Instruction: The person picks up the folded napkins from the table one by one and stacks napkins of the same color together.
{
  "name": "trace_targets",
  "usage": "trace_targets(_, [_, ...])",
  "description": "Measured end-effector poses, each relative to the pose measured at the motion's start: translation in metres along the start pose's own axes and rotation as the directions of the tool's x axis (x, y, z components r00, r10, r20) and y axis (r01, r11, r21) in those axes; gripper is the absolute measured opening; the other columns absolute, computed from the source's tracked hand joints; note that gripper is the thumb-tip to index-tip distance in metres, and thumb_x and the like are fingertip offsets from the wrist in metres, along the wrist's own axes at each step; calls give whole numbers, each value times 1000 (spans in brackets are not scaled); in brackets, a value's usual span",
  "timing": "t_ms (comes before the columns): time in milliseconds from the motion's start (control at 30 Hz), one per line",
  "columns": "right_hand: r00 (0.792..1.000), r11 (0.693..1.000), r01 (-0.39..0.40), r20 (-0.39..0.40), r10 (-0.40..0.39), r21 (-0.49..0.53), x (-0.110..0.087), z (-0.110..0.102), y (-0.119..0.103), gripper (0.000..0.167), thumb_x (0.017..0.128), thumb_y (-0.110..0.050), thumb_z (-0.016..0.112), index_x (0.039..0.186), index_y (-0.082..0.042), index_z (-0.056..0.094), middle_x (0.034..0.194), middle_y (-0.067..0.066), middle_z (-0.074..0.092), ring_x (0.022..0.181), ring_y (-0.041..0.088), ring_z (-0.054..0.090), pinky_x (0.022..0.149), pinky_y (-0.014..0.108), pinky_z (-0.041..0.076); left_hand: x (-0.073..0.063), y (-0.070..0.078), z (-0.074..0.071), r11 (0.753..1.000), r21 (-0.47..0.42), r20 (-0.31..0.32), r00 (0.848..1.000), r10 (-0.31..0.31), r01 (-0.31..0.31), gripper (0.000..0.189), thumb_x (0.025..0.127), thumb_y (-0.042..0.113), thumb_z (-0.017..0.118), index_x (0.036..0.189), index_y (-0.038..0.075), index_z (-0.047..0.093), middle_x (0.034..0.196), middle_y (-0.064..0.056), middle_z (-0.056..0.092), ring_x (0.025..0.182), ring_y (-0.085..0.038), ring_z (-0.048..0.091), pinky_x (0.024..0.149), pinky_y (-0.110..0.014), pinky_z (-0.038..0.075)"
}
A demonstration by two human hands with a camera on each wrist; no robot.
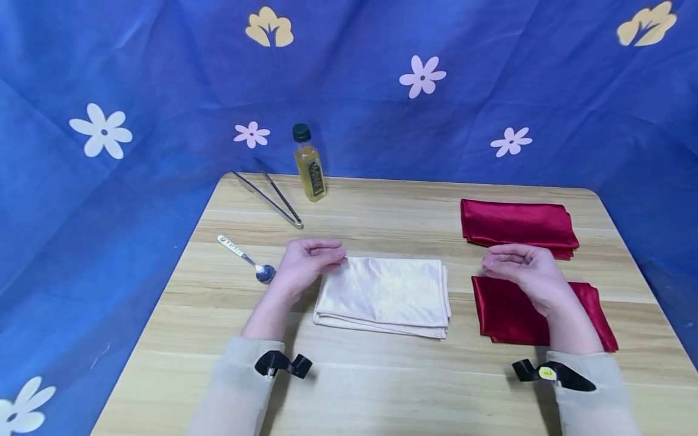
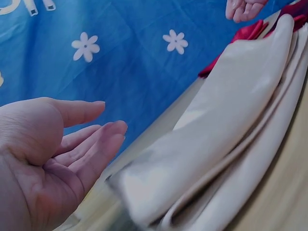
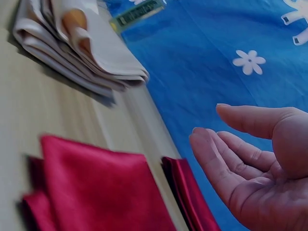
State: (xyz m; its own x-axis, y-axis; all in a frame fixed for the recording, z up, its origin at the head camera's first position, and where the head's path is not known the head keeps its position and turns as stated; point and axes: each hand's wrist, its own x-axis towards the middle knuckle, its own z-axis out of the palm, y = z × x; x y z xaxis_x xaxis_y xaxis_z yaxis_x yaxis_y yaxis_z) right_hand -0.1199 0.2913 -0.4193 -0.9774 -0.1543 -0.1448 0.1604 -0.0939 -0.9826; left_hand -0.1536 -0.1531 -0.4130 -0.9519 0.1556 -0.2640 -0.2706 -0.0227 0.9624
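Observation:
A folded white satin cloth (image 1: 384,293) lies in the middle of the table, its layered edges showing in the left wrist view. At its far left corner hovers my left hand (image 1: 309,263), fingers loosely bent and a gap between thumb and fingertips (image 2: 115,127). My right hand (image 1: 526,272) is over the nearer folded red satin cloth (image 1: 515,312), partly covering it in the head view; its thumb and fingers are apart with nothing between them. Behind that lies a second folded red cloth (image 1: 518,224).
Left of the white cloth lies a spoon (image 1: 265,273) with a patterned handle. Metal tongs (image 1: 280,209) rest spread near the back left edge, beside an upright green-capped bottle (image 1: 311,166) of yellow liquid. A blue flowered curtain (image 1: 354,91) hangs behind the wooden table (image 1: 382,387).

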Motion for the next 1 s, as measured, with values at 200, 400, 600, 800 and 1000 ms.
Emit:
trace_targets(200, [1000, 999, -4, -30, 3, -35, -2, -27, -9, 27, 96, 5, 75, 121, -5, 75, 107, 7, 79, 95, 16, 78, 86, 30, 63, 15, 0, 24, 1000, -30, 25, 1000, 2, -1, 37, 96, -4, 75, 129, -15, 65, 113, -29, 74, 97, -29, 77, 89, -40, 63])
trace_targets(400, [998, 999, -32, -48, 33, 8, -1, -54, -19, 27, 99, 5, 71, 122, -8, 75, 109, 5, 79, 94, 19, 78, 85, 26, 62, 32, 6, 38, 999, -38, 43, 999, 11, -9, 39, 97, -2, 75, 131, -17, 63, 118, -31, 71, 99, -29, 77, 90, -39, 63])
trace_targets(600, [989, 995, -95, -114, 97, 27, 2, -80, -28, 25, 101, 0, 71, 118, -15, 78, 109, 3, 80, 95, 21, 79, 86, 24, 61, 51, 12, 58, 999, -44, 57, 998, -10, 13, 38, 97, 0, 76, 130, -15, 64, 118, -28, 73, 108, -41, 73, 90, -39, 63])
trace_targets(800, [985, 994, -113, -127, 114, 8, 5, -113, -32, 25, 102, -1, 70, 120, -16, 78, 111, 3, 80, 96, 18, 78, 85, 22, 61, 68, 11, 82, 996, -62, 94, 994, -50, 56, 44, 96, 1, 78, 134, -15, 62, 119, -27, 73, 118, -46, 68, 91, -38, 63])
trace_targets(1000, [985, 995, -96, -146, 94, -7, 9, -147, -31, 23, 100, 0, 71, 117, -14, 78, 110, 2, 80, 96, 17, 78, 83, 24, 62, 83, 7, 109, 990, -79, 129, 986, -108, 119, 47, 96, 2, 78, 136, -14, 60, 119, -23, 74, 121, -44, 67, 96, -40, 61])
